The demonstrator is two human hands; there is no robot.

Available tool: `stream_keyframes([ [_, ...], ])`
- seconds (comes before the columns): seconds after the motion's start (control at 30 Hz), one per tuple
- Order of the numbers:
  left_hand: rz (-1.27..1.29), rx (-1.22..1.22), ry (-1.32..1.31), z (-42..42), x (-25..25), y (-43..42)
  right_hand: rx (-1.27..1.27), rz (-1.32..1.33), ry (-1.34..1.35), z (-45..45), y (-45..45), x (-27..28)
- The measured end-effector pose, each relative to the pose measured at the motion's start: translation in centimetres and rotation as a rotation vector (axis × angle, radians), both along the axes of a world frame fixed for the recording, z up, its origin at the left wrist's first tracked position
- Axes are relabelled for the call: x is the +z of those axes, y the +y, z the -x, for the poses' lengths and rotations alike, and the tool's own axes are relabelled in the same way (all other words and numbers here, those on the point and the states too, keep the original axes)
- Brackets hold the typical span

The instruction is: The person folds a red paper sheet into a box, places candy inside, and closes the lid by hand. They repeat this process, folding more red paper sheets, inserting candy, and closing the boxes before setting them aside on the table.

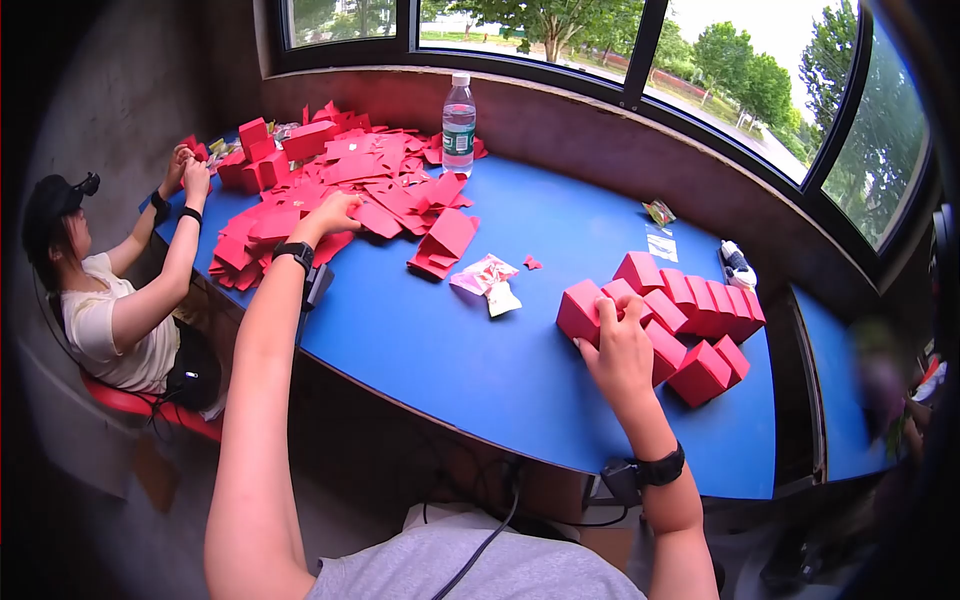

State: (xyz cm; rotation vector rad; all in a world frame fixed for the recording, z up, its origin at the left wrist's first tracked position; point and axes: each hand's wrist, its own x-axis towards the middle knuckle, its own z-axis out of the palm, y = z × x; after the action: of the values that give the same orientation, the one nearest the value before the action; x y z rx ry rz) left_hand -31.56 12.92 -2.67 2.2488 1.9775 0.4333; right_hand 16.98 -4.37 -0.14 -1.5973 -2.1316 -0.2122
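Note:
My right hand grips an assembled red box at the left end of a group of red boxes. Its thumb lies against the near face and its fingers over the top. My left hand reaches out to a heap of flat red cardboard boxes, fingers bent at the edge of a flat red box. The fingertips are partly hidden. Between my hands are a part-folded red box and a crumpled pink-and-white wrapper.
A water bottle stands behind the heap on the blue table. Small packets and a white-and-black object lie at the back right. To the left, a seated person raises both hands over the heap. Cables hang below the table.

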Motion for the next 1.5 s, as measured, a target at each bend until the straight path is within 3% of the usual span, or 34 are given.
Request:
stream_keyframes([
  [0.03, -0.002, -0.001, -0.001, 0.6, -0.6, 0.8, 0.006, -0.007, 0.008, -0.1, 0.1, 0.1],
  [0.13, -0.425, -0.063, -0.207, 1.6, -2.0, 3.1, -0.003, -0.001, 0.018, -0.1, 0.0, 0.3],
  [0.17, -0.442, -0.102, -0.176, 2.2, -1.1, 3.9, -0.005, -0.001, 0.015, -0.1, 0.0, 0.3],
  [0.23, -0.138, -0.038, -0.268, 2.2, 3.1, 3.8, -0.014, -0.004, 0.056, -0.1, 0.1, 0.2],
  [0.27, -0.139, -0.036, -0.268, 1.6, 4.3, 2.5, -0.012, -0.005, 0.057, -0.2, 0.1, 0.4],
  [0.33, -0.093, -0.032, -0.781, -0.7, 6.2, -0.3, 0.032, -0.068, 0.15, -0.3, 0.1, 0.6],
  [0.37, -0.089, -0.035, -0.771, -2.2, 7.2, -1.7, 0.028, -0.067, 0.16, -0.5, 0.2, 0.5],
  [0.43, -0.114, -0.11, -0.906, -4.1, 7.6, -3.5, 0.196, -0.207, 0.199, -0.8, 0.6, 0.6],
  [0.5, -0.061, -0.251, -0.973, -6.7, 7.5, -5.3, 0.263, -0.164, 0.256, -0.3, 0.2, 0.9],
  [0.57, 0.129, -0.393, -1.093, -10.6, 6.8, -6.9, 0.546, 0.024, 0.474, 0.2, -0.1, 1.1],
  [0.6, 0.156, -0.445, -1.097, -13.0, 6.2, -7.7, 0.573, 0.208, 0.553, 0.3, -0.2, 1.2],
  [0.63, 0.184, -0.5, -1.1, -15.6, 5.4, -8.6, 0.566, 0.203, 0.556, 0.4, -0.3, 1.1],
  [0.7, 0.272, -0.597, -1.203, -20.5, 4.0, -10.1, 0.699, 0.412, 1.079, 0.3, 0.0, 0.4],
  [0.77, 0.503, -0.642, -1.194, -25.0, 4.4, -12.6, 0.731, 0.491, 1.217, -1.1, -0.2, 0.8],
  [0.8, 0.577, -0.598, -1.264, -27.9, 4.5, -14.0, 0.725, 0.478, 1.213, -1.6, -0.2, 1.1],
  [0.87, 0.646, -0.575, -1.323, -31.5, 5.0, -14.1, 0.949, 0.473, 1.5, -2.7, 0.3, 2.3],
  [0.93, 0.818, -0.656, -1.238, -32.7, 5.1, -12.9, 0.988, 0.46, 1.606, -3.3, 0.6, 2.9],
  [1.07, 0.81, -0.697, -1.106, -34.6, 6.1, -11.5, 0.956, 0.438, 1.804, -4.4, 1.4, 2.9],
  [1.13, 0.605, -0.796, -0.815, -34.8, 7.1, -10.8, 0.819, 0.416, 1.858, -4.8, 1.8, 4.1],
  [1.17, 0.496, -0.861, -0.823, -34.8, 6.9, -9.7, 0.815, 0.409, 1.857, -5.0, 2.4, 4.7],
  [1.23, 0.072, -0.712, -0.734, -34.5, 8.2, -9.3, 0.631, 0.465, 1.835, -5.6, 3.5, 6.3],
  [1.27, 0.071, -0.722, -0.737, -34.5, 8.3, -9.1, 0.644, 0.461, 1.917, -5.4, 3.7, 7.5],
  [1.33, -0.404, -0.654, -0.694, -34.7, 8.4, -8.8, 0.637, 0.482, 1.931, -5.3, 4.6, 8.9],
  [1.37, -0.401, -0.659, -0.702, -35.1, 8.5, -8.7, 0.6, 0.515, 1.963, -5.3, 5.2, 9.3],
  [1.43, -0.664, -0.868, -0.56, -35.4, 9.1, -9.0, 0.548, 0.52, 1.981, -4.8, 5.9, 9.5],
  [1.5, -0.702, -0.874, -0.62, -35.6, 8.9, -9.4, 0.654, 0.667, 1.979, -4.2, 6.6, 9.1],
])
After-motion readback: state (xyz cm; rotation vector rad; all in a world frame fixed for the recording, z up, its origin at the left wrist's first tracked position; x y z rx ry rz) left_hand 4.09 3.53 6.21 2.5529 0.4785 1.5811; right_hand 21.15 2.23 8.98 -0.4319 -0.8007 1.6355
